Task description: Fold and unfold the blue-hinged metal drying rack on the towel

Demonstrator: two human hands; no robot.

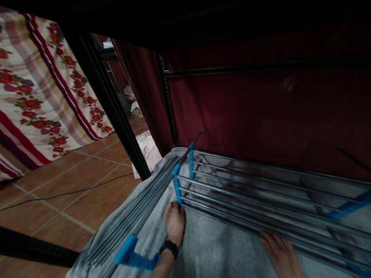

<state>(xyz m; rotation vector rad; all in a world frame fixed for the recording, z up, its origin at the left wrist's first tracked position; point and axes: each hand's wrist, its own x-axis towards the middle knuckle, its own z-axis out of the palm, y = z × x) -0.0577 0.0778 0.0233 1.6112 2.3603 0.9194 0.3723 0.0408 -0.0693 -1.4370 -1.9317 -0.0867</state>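
A rack of grey metal tubes [225,189] joined by blue plastic connectors lies across the grey cloth. My left hand [175,222], with a dark wristband, is closed around the lower end of a blue connector [177,188] on the rack's near left side. Farther right, my right hand [281,252] has its fingers curled over the lowest front tube [236,224]; its fingertips are partly hidden. Left of my left arm, another blue connector [126,249] sits on a long tube running toward the back. Several loose tubes [127,216] lie side by side along the cloth's left edge.
A black metal frame post [109,105] rises on the left, and a dark shelf hangs low overhead. Dark red cloth [249,115] covers the back. A black cable [64,194] crosses the tiled floor near a floral curtain [40,88]. Blue connectors [357,203] hold the rack's right end.
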